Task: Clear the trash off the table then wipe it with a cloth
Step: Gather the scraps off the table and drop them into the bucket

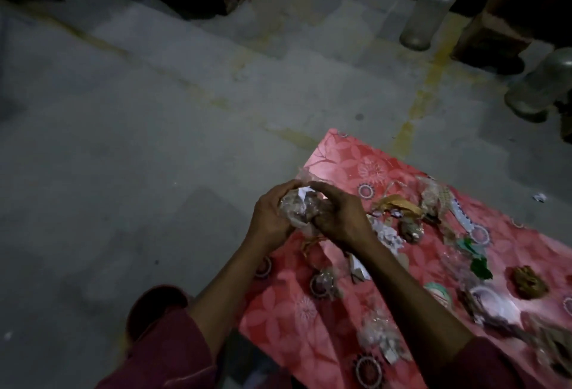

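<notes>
Left hand (pixel 269 221) and right hand (pixel 337 218) meet above the worktop's (pixel 334 165) left edge. Both grip a crumpled trash wad (pixel 297 207), fingers curled round it.

Pink floral cloth (pixel 337 320) covers the table, dotted with dark ringed circles. Green scrap (pixel 478 260), white paper (pixel 385 233), tan wrapper (pixel 399 204). Maroon sleeves (pixel 173 354). Grey floor (pixel 123 128), yellow lines (pixel 421 103).

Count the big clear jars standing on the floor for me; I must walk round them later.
2. One clear jar stands at the top right by the cardboard boxes; the second jar stands at the right edge, nearer the table. More may be out of frame.
</notes>
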Demonstrator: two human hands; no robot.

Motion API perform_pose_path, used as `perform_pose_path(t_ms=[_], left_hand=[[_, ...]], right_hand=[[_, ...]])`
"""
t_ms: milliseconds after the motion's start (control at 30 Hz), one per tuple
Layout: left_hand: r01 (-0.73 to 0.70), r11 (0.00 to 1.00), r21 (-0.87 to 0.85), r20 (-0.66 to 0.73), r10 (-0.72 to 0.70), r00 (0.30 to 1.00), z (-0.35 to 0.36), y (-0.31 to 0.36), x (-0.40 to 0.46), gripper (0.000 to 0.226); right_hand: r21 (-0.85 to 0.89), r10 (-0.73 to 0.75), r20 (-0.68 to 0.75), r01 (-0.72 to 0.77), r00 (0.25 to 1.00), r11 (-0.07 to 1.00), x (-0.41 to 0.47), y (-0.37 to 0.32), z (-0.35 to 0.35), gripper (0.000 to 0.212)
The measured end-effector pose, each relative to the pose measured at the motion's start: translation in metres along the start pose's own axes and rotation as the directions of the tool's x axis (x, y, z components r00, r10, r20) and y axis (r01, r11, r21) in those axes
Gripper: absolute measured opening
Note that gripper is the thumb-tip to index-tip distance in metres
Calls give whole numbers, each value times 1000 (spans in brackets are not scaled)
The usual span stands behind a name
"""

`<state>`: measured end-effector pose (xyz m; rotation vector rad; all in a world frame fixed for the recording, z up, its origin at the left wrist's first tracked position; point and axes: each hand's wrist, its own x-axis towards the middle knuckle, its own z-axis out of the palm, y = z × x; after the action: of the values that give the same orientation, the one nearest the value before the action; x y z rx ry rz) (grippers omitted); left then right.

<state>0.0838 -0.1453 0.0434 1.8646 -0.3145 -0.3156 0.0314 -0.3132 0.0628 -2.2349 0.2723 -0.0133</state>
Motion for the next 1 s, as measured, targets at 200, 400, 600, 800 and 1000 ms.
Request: perform_pose_path(t_ms=[200,400,600,800,1000], left_hand=[[148,989,0,-259,-143,955,-74,-32,-137,69],[340,918,-204,-448,-397,801,-150,-91,-259,58],[428,839,-335,-471,-542,696,-221,-181,-300,38],[559,756,-339,-413,-654,634,-286,-381,-313,66],[660,671,-337,-440,-732,520,-291,-541,-311,44]], right_hand=[[113,-200,226,178,953,977,-74,-50,84,43],[154,-273,482,226,833,962,-135,-92,217,49],[70,-127,656,108,744,992,-141,-112,360,43],[-30,47,766,-37,641,999,-114,-81,553,52],[-66,193,784,-230,590,971,-84,-24,704,31]])
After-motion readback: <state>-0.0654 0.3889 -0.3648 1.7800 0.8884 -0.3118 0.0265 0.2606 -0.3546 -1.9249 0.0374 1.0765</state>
